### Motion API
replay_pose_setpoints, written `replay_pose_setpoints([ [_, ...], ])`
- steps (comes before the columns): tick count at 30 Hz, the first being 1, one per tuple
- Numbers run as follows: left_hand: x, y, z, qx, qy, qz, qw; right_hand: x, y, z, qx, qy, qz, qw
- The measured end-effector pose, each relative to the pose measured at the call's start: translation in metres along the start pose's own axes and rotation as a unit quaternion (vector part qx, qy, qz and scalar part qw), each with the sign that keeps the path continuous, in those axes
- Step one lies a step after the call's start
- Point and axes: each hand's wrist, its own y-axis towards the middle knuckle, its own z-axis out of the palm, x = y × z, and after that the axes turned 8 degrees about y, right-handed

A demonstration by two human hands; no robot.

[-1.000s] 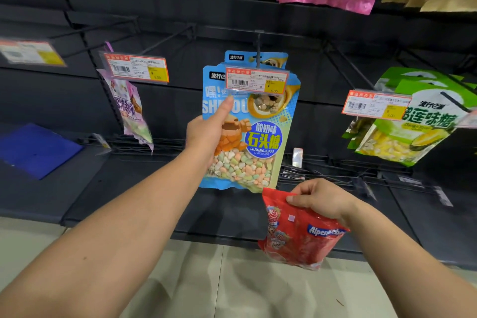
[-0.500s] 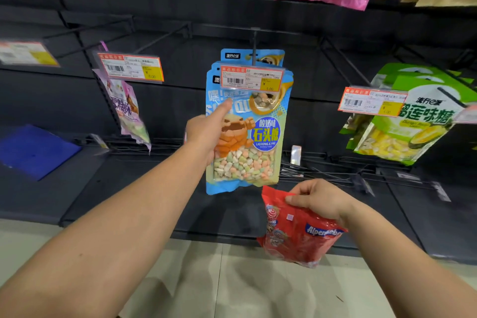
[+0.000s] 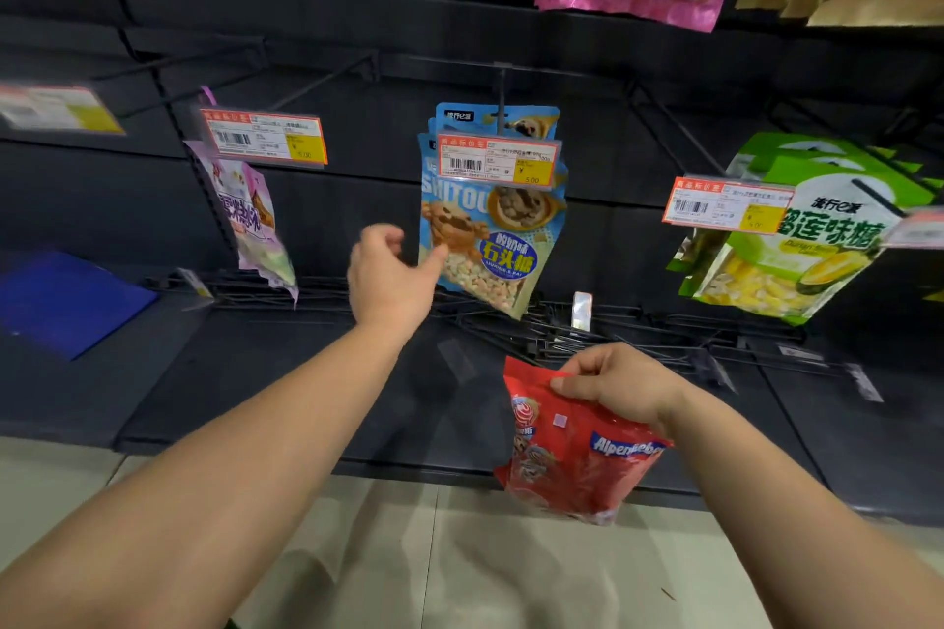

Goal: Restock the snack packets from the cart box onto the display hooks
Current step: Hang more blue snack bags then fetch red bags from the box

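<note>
Head view: left hand [image 3: 391, 278] has released the blue packet [image 3: 493, 225].

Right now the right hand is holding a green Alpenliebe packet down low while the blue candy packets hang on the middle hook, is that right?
Not quite: the head view shows the crinkly plastic Alpenliebe packet is red, not green. The right hand does pinch its top edge down low, and the blue candy packets do hang on the middle hook.

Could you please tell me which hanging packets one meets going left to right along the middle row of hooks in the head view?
Purple-pink packet → blue candy packets → green durian candy packets.
</note>
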Motion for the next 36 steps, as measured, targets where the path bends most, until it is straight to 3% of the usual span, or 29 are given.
replay_pose_setpoints([
  [4,0.047,-0.037,-0.001,0.234,0.040,0.043,0.970,0.011,0.003,0.012,0.007,0.017,-0.005,1.000],
  [7,0.067,-0.069,-0.006,0.455,0.067,0.054,0.886,0.017,0.012,0.027,-0.016,0.046,-0.018,0.999],
  [9,0.073,-0.084,-0.003,0.513,0.044,0.080,0.854,0.024,0.019,0.037,-0.044,0.083,-0.022,0.995],
  [12,0.079,-0.098,0.005,0.512,-0.024,0.086,0.854,0.038,0.023,0.049,-0.041,0.223,0.031,0.974],
  [14,0.078,-0.103,0.007,0.477,-0.041,0.056,0.876,0.045,0.025,0.056,-0.026,0.312,0.075,0.947],
  [17,0.081,-0.101,0.010,0.337,-0.116,-0.003,0.934,0.051,0.029,0.066,-0.008,0.422,0.110,0.900],
  [19,0.087,-0.090,0.010,0.254,-0.128,-0.032,0.958,0.051,0.030,0.069,0.005,0.448,0.109,0.888],
  [23,0.097,-0.071,0.000,0.301,-0.200,-0.114,0.925,0.039,0.036,0.064,-0.030,0.306,0.044,0.951],
  [26,0.097,-0.060,-0.012,0.344,-0.239,-0.125,0.900,0.027,0.042,0.060,-0.097,0.278,-0.045,0.955],
  [28,0.095,-0.050,-0.018,0.364,-0.262,-0.124,0.885,0.021,0.043,0.057,-0.045,0.267,-0.070,0.960],
  [32,0.088,-0.033,-0.031,0.401,-0.295,-0.112,0.860,0.020,0.041,0.063,0.138,0.223,-0.085,0.961],
  [36,0.080,-0.021,-0.048,0.391,-0.312,-0.102,0.860,0.032,0.045,0.074,0.102,0.247,-0.141,0.953],
])
